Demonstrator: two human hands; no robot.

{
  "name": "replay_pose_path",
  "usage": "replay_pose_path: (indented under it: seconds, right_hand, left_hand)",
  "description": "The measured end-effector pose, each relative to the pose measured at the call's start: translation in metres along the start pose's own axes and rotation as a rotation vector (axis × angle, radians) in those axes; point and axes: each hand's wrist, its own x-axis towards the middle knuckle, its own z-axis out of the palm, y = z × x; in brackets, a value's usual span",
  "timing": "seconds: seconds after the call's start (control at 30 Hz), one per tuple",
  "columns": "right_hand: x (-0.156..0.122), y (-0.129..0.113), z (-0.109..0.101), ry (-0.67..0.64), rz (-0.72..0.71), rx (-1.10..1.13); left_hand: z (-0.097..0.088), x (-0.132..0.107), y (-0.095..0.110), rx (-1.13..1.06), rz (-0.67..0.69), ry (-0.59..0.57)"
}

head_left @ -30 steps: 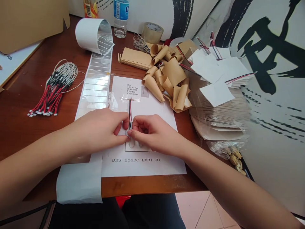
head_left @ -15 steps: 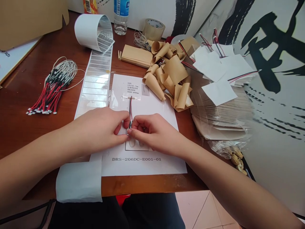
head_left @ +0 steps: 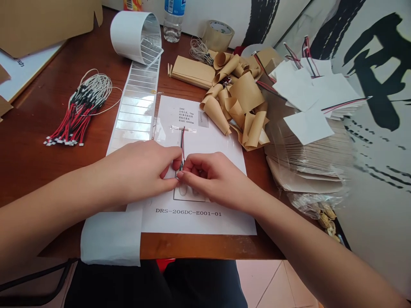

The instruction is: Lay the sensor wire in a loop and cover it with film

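A white printed sheet (head_left: 199, 224) lies in front of me, with a black outline drawn on it. Down its middle runs a red and black wire lead (head_left: 183, 139), its upper end under a strip of clear tape (head_left: 191, 130). My left hand (head_left: 146, 169) pinches at the lead's lower part from the left, thumb and forefinger bent together. From the right, my right hand (head_left: 215, 176) closes its fingertips on the same spot, touching the left thumb. Pale loops of thin wire (head_left: 184, 190) show inside the outline below. The exact point of grip is hidden by the fingers.
A label strip (head_left: 133, 107) unrolls beside the sheet. Left lies a bundle of wire leads (head_left: 80, 111). Behind are curled brown papers (head_left: 245, 94), a tape roll (head_left: 218, 35) and a water bottle (head_left: 173, 25). A wrapped card stack (head_left: 302, 158) stands right.
The whole view has shifted slightly, so things appear farther right and a little higher. Both hands stay pinched at the same place on the wire lead.
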Motion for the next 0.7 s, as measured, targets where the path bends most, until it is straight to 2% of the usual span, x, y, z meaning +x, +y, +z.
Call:
replay_pose_path:
  seconds: [0.7]
  right_hand:
    - [-0.0021, 0.0016, 0.0016, 0.022, -0.046, -0.118]
  left_hand:
    - [0.0012, -0.0048, 0.0009, 0.074, 0.068, 0.021]
